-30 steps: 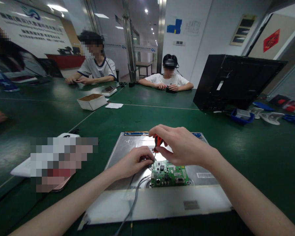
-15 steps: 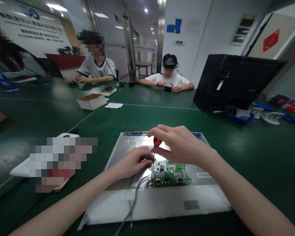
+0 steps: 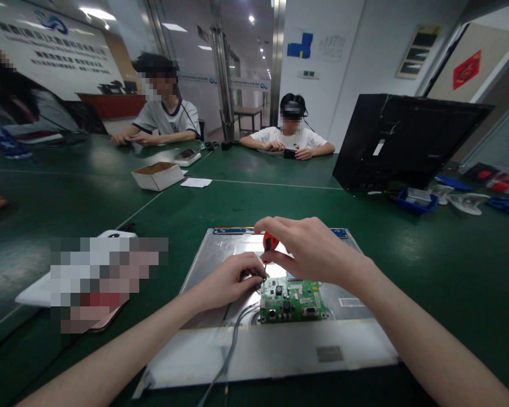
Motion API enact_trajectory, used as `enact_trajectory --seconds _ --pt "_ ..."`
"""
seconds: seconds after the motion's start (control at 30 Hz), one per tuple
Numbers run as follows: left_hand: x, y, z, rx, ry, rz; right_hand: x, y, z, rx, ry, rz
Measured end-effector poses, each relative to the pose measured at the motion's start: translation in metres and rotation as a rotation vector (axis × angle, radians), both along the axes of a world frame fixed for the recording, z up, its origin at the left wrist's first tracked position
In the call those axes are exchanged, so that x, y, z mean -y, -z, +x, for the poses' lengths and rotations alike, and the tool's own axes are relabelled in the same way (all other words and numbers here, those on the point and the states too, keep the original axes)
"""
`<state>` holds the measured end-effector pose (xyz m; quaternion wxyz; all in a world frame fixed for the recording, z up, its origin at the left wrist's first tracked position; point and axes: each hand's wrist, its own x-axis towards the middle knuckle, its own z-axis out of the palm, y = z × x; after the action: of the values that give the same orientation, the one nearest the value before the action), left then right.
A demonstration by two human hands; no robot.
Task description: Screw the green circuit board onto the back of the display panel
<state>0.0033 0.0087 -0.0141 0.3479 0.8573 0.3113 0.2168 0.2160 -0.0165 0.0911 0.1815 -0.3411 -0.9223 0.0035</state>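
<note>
A red and black screwdriver (image 3: 270,243) stands upright, its handle between the thumb and fingers of my right hand (image 3: 311,249). Its tip meets the top left corner of a green circuit board (image 3: 294,301). My left hand (image 3: 235,275) is closed, with thumb and fingertips together beside that tip; anything pinched there is too small to make out. The board lies on a silver metal panel (image 3: 343,339) with a strip of blue circuit board along its far edge. Grey cables (image 3: 233,345) run from the board's left side towards the front edge.
Left of the panel lie a white item (image 3: 34,291) and a pixelated pink one. An open box (image 3: 158,176) and paper (image 3: 195,182) are farther back. A black monitor housing (image 3: 407,141) and blue tray (image 3: 416,200) stand at right. Several people sit around the green table (image 3: 254,198).
The screwdriver handle has turned slightly within my right hand's fingers, showing more red. My left hand has hardly moved. At the far left, another person's hand has shifted slightly outward.
</note>
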Motion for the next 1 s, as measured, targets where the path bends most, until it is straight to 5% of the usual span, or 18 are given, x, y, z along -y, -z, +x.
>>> enact_trajectory --seconds 0.33,1.0 --pt "-0.0029 0.0074 -0.0014 0.020 -0.004 -0.004 0.0018 -0.0004 0.0020 -0.030 -0.072 -0.042" --pt "0.0004 -0.0019 0.0006 -0.003 -0.001 -0.020 -0.0009 -0.0012 -0.0001 0.000 -0.014 -0.051"
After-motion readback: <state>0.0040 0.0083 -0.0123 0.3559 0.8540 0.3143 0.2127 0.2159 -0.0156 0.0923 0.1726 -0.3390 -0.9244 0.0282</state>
